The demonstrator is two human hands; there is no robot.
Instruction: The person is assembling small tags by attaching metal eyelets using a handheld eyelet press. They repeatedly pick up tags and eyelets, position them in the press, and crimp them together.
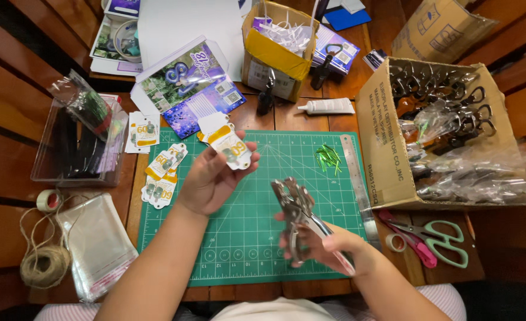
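Starting at the left edge of the tabletop (263,116), we see a ball of twine (43,266) lying beside a stack of clear plastic sleeves (96,244), with a roll of tape (48,200) just above and a clear plastic bin (73,151) farther back. On the green cutting mat (245,238) near its left edge lie several printed tags (160,175). Our left hand (212,178) is raised over the mat, fingers pinching a small bunch of shaped cards (230,145). Our right hand (319,244), nearer the front edge, is closed around the handles of a metal hole punch (295,205), its head pointing away from us. Farther right, green foil strips (328,157) and a steel ruler (358,178) lie on the mat. Toward the right edge stands an open cardboard box (384,148) of bagged metal clips, with mint-handled scissors (444,241) in front of it.
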